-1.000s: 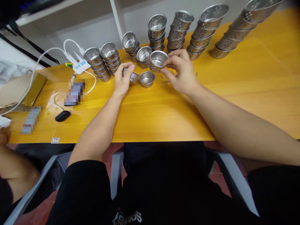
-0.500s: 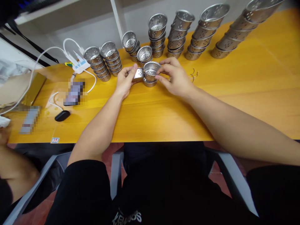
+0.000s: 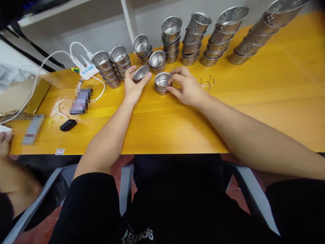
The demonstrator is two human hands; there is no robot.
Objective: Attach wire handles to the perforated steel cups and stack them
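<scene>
My left hand (image 3: pixel 135 85) grips a tilted cup (image 3: pixel 141 72) between thumb and fingers, its mouth turned upward. The cup is round, so it has no long axis to line up; its lean is what counts. It lies to the left of the pair on the table (image 3: pixel 165 132), a little farther from me and apart from it. In that pair, the upper cup (image 3: pixel 161 79) sits upright on the lower cup (image 3: pixel 160 92). My right hand (image 3: pixel 190 87) is the nearer one there, thumb and fingertips pinching the upper cup's right edge. Just behind stands a short stack (image 3: pixel 157 61).

My fingers cover much of the tilted cup's side and base. I can't tell how deep the upper cup is seated. My right hand partly hides some thin wires (image 3: pixel 208 83), so I can't count them.
</scene>
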